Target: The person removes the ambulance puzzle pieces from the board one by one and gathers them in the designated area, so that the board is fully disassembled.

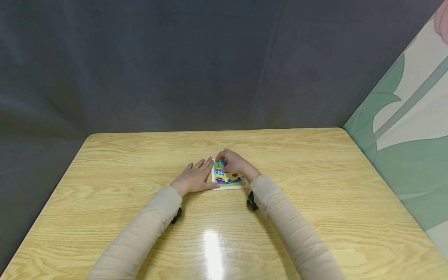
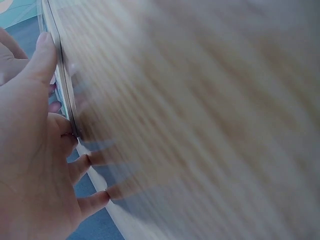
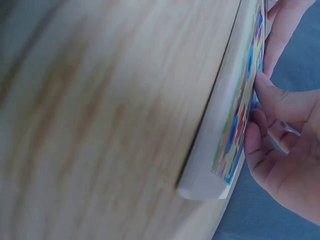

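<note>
A flat picture board (image 1: 229, 188) with a white border lies on the table. Its colourful picture (image 3: 235, 127) shows a yellow cartoon vehicle with blue wheels and a red cross. At the board's left side my left hand (image 1: 195, 179) lies with fingers spread, the thumb on the lower border and fingertips by the upper left corner. Over the upper part of the picture, my right hand (image 1: 234, 161) bends its fingers down. In the right wrist view, its thumb (image 3: 272, 95) and curled fingers touch the picture's surface. Whether they pinch a loose piece there is hidden.
The wood-grain table (image 1: 140, 155) extends around the board on all sides. A dark curtain (image 1: 175, 66) hangs behind its far edge, and a patterned green and white panel (image 1: 413, 136) stands along the right. Black wrist devices (image 1: 252, 201) sit below both sleeves.
</note>
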A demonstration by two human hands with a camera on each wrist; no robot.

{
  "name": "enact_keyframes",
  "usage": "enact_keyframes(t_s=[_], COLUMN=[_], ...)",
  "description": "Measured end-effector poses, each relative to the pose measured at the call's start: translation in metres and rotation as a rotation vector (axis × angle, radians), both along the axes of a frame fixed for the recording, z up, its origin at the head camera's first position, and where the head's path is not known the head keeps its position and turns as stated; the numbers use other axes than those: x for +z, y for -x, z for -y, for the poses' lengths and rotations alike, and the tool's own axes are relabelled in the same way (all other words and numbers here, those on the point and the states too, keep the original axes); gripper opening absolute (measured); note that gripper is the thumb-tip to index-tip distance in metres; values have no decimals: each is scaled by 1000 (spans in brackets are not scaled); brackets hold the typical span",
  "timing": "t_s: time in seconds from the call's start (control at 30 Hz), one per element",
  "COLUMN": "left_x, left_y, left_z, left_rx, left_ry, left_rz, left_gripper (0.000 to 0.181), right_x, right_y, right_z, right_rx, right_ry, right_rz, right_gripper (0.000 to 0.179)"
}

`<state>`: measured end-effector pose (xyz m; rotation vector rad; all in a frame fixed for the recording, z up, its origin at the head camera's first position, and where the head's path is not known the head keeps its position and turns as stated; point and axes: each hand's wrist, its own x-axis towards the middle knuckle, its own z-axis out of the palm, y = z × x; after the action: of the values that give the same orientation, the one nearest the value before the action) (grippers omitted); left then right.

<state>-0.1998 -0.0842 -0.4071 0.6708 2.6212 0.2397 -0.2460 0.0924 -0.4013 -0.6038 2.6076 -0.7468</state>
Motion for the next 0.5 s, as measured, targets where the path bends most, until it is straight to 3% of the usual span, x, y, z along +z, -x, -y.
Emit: enact_keyframes(t_s=[0.5], left_x=[1], left_y=[0], left_z=[-1], left_rx=[1], left_ry=[17], left_rz=[1], left_gripper=[89], right_x=[0], right_y=[2], right_z=[-1], right_rx=[-14], right_ry=[26], right_rz=[47], right_gripper=[35])
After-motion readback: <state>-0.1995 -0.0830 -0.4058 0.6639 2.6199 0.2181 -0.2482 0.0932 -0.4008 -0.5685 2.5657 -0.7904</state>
